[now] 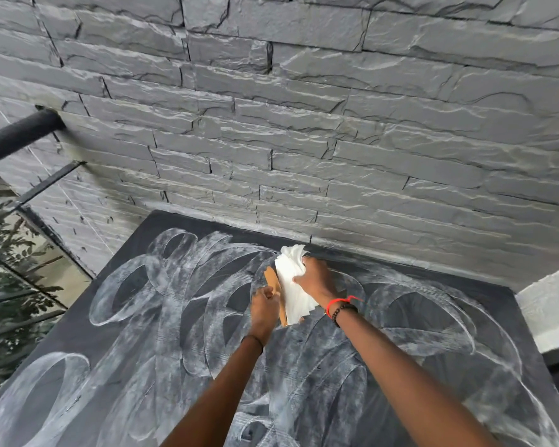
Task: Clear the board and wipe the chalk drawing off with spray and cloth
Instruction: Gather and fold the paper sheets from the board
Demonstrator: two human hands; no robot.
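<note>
Not much going on gear-wise, just wrist stuff. Both forearms are bare all the way to the bottom edge of the shot. The person's right hand (315,277) has two things stacked on the wrist, well back from the fingers. One is a thin red string bracelet (336,303) with a knotted tail poking out sideways. Just behind it, further from the fingers, is a bracelet of small dark round beads (344,312). The left hand (265,306) has one thin dark band (252,339) round the wrist. It's plain, and it's hard to tell if it's cord or rubber.
</note>
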